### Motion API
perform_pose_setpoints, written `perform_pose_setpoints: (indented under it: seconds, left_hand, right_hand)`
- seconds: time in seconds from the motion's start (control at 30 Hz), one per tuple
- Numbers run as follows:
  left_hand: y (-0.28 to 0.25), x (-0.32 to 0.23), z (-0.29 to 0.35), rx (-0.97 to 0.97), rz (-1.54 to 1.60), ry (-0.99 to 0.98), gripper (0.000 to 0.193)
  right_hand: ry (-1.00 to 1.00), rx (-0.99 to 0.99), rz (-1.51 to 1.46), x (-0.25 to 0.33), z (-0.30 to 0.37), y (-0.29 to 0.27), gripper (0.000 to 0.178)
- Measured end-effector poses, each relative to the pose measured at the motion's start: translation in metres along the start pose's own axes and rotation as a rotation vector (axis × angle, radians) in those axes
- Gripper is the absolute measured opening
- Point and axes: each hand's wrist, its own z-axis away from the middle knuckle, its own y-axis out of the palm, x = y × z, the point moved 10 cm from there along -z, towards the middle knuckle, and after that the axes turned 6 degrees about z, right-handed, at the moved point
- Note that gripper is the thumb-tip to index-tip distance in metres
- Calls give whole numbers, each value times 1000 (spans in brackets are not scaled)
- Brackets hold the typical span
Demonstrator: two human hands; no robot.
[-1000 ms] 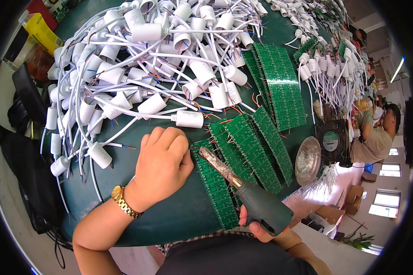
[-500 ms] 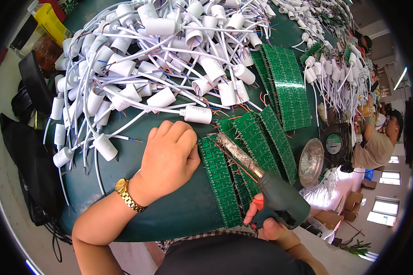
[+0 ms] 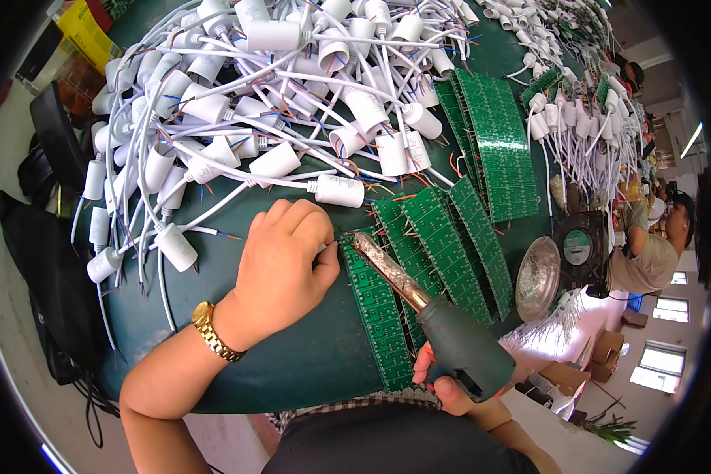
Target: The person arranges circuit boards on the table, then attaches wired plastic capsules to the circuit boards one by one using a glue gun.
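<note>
My right hand [image 3: 452, 395] is wrapped round the grip of a dark green soldering gun [image 3: 468, 347] from below. The gun's scorched metal barrel [image 3: 395, 276] points up and left, its tip at the top left corner of a green circuit board [image 3: 375, 316]. Beside that corner, my left hand [image 3: 286, 251] is closed in a pinch, a gold watch on its wrist. A thin dark wire [image 3: 340, 240] shows between its fingertips and the board; most of it is hidden. More green circuit boards [image 3: 442, 245] overlap to the right, with short red wires along their edges.
White lamp sockets with cables [image 3: 276, 103] are heaped at the back. More boards [image 3: 502, 150] lie at the back right. A round metal dish [image 3: 538, 278] and a black fan [image 3: 578, 246] stand at right. A black bag [image 3: 43, 292] hangs left. A person [image 3: 648, 253] sits far right.
The soldering gun has moved left and slightly down, bringing its tip onto the board's corner. My left hand has shifted slightly left and stays pinched.
</note>
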Motion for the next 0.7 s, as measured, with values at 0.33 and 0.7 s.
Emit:
perform_pose_setpoints:
  seconds: [0.33,0.7]
  left_hand:
    - [0,5,-1,44,67,-66,19]
    - [3,3,-5,72,11,-61,18]
  right_hand:
    - [71,144,167,-11,3,8,37]
    - [-22,54,232,-8,2,9,33]
